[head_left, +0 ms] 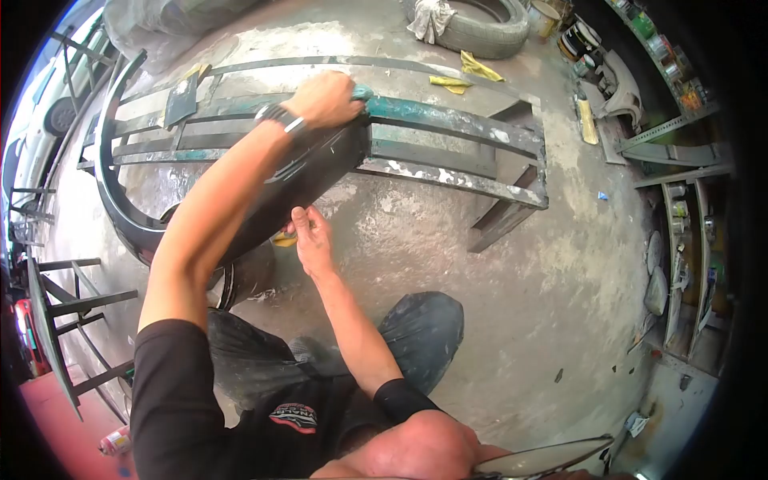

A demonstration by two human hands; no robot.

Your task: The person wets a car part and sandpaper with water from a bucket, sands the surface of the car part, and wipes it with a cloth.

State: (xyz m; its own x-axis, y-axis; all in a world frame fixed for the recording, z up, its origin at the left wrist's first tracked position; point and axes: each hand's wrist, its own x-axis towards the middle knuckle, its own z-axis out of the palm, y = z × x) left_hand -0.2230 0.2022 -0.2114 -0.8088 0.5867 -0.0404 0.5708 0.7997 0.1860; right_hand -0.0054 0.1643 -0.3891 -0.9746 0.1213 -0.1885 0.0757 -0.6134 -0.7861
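Note:
A dark, curved car bumper (300, 180) lies across a metal rack (448, 160). My left hand (320, 98), with a watch on its wrist, is at the bumper's upper right end, its fingers closed on a small teal piece (362, 93), perhaps a cloth or pad. Just below the bumper's lower edge is my right hand (314, 238), thumb up and fingers curled; what it holds is too small to tell. A yellow scrap (283, 239) shows beside its fingers.
Yellow cloths (480, 67) lie by the rack's far side, near a tire (484, 28). Shelves with cans (680, 210) stand at the right, a dark metal stand (80, 304) at the left. Plastic sheeting (160, 28) covers something at the back left.

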